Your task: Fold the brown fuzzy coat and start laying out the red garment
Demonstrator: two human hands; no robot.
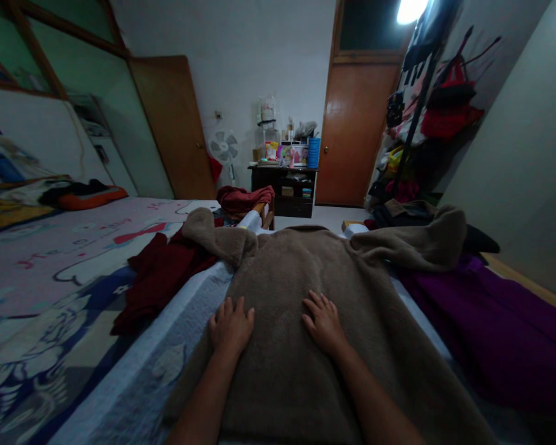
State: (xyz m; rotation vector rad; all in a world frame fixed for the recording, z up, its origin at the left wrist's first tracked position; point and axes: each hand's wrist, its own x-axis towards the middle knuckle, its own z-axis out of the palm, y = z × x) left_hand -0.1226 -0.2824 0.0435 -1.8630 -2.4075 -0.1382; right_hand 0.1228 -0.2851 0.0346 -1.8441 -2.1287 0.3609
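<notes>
- Brown plush garment [296, 272], spread out lengthwise over a pale blue cover [167, 337], collar end [306, 228] away from the person, lower part reaching down between and past both forearms.
- Left hand [231, 327]: palm down on the garment close to its left edge, fingers slightly spread and pointing away; grip relaxed, laid on the cloth.
- Right hand [325, 326]: palm down near the middle of the garment, well apart from the left hand, fingers fanned a little; grip likewise loose and uncurled.
- Left sleeve [220, 238] of the garment, out to the side with a bend, up against dark red clothing [162, 278].
- Right sleeve [412, 241], stretched outward over the far end of a purple cloth [495, 327], with dark clothes [398, 213] just beyond.
- Further left, pink printed bedding [102, 238] and, nearer, blue-and-white patterned fabric [41, 352].
- Beyond the collar, reddish cloth [241, 198] heaped on wooden furniture.
- Against the far wall, a white fan [224, 147] beside a dark cabinet [264, 179] crowded with small items, then a closed wooden door [359, 133].
- At far right, red bag [451, 122] and other belongings hung along the wall.
</notes>
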